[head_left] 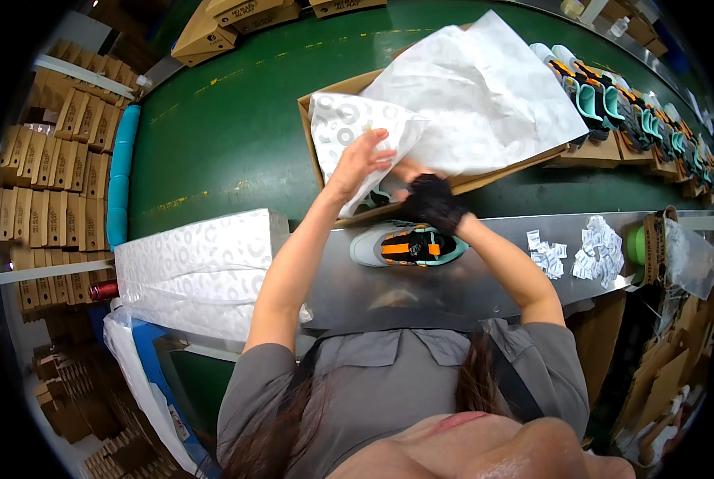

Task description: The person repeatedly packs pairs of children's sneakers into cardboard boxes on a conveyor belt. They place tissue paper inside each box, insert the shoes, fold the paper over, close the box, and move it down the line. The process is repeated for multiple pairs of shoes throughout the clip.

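Note:
A brown cardboard shoe box (304, 132) lies on the green surface, lined with white patterned tissue paper (472, 96) that spreads over its far and right sides. My left hand (362, 162) rests against the folded paper flap at the left, its bare fingers stretched out and apart. Reaching over the near wall is my right hand (434, 203) in a black fingerless glove, thumb and fingers apart and slightly blurred. Beside it, a dark and teal shoe (375, 196) shows partly beneath the paper. Another shoe (409, 246), grey, orange, black and teal, lies on the metal ledge below the box.
A stack of patterned tissue paper (201, 259) sits left of my left forearm. Small white packets (599, 249) lie in piles at the right, near a clear plastic bag (690, 257). Rows of shoes (640, 112) stand at the far right; boxes (49, 160) fill the left rack.

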A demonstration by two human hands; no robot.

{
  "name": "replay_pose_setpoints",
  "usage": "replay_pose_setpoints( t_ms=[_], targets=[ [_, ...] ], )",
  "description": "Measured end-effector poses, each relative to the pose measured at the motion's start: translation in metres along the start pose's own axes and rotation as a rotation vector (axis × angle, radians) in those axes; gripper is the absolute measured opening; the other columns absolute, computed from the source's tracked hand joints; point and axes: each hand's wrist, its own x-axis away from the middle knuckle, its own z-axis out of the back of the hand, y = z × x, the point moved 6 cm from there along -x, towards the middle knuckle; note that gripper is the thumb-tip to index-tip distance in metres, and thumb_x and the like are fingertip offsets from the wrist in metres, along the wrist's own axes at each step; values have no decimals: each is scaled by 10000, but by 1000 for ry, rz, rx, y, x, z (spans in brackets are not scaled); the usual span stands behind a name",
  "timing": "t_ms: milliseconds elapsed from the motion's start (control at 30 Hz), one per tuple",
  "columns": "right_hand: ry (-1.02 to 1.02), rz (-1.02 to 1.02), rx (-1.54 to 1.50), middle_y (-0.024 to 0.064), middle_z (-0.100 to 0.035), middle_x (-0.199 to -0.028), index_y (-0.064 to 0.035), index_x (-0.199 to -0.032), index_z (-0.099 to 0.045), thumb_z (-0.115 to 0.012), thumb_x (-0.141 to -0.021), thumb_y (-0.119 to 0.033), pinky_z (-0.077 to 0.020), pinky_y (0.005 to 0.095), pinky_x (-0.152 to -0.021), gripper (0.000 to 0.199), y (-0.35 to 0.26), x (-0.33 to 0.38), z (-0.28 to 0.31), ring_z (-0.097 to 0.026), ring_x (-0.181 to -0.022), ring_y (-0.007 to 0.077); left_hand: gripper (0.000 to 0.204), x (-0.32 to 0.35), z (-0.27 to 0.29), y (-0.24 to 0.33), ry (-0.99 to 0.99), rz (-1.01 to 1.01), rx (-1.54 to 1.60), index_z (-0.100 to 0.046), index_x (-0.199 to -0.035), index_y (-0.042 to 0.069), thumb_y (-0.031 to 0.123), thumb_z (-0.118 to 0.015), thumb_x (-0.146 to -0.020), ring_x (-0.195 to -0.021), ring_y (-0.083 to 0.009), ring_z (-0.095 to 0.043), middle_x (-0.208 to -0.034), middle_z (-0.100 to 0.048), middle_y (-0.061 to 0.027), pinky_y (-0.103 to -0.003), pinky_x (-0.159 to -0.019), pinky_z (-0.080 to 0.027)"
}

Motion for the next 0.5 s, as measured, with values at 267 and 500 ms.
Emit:
replay_pose_setpoints(
  t_ms=[267,500],
  targets=[
    [682,48,215,141,-572,-966,-18,-950,-558,-586,-719,30,-450,334,-752,237,17,95,116,-557,-867,286,626,-20,13,-63,67,-367,-1893,-505,-1147,80,448,-647,-661,-1218,-359,-291,-1235,-412,-205,-586,-984,-115],
    [255,-594,-601,82,-594,-914,-40,-1100,-519,-516,-863,-209,-452,264,-668,291,105,181,-5,-553,-742,157,402,19,-8,-16,147,-217,-1028,-589,-984,57,307,-679,-682,-919,-252,-558,-975,-588,-131,-374,-800,-427]
  ],
)
